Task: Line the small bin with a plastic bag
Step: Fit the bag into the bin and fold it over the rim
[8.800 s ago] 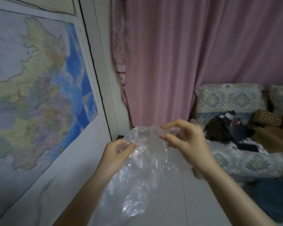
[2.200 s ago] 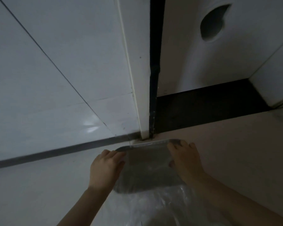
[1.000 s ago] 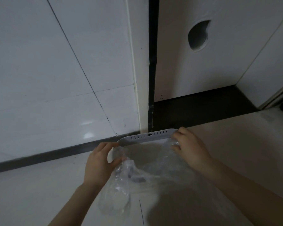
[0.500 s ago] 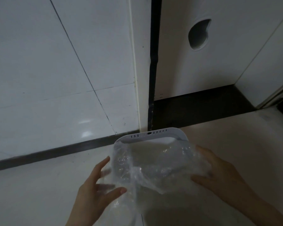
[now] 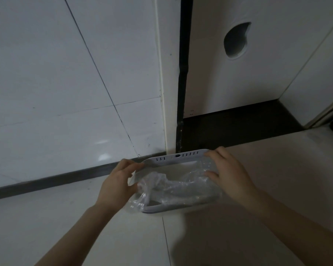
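Here we see one small bin (image 5: 178,157), pale grey with a row of slots along its far rim, standing on the floor (image 5: 46,227) close to the dark skirting (image 5: 65,175) at the foot of the tiled wall (image 5: 65,73). One clear plastic bag (image 5: 173,187) lies crumpled inside it, spilling over the near left corner of the rim, where a loose fold hangs down outside. We count two bare hands, one at each end of the bin. Our left hand (image 5: 116,184) sits at the left end, thumb and fingers closed on the edge of the bag where it meets the rim. Our right hand (image 5: 228,172) rests over the right end, fingers curled across the far right corner and thumb pressed down on the plastic inside; it grips the bag against the rim there. The near rim shows through the film, and whether the bag is folded over it we cannot tell. Behind the bin, a black vertical gap (image 5: 183,73) separates the wall from one white panel (image 5: 257,83) bearing a single rounded hole (image 5: 235,40)
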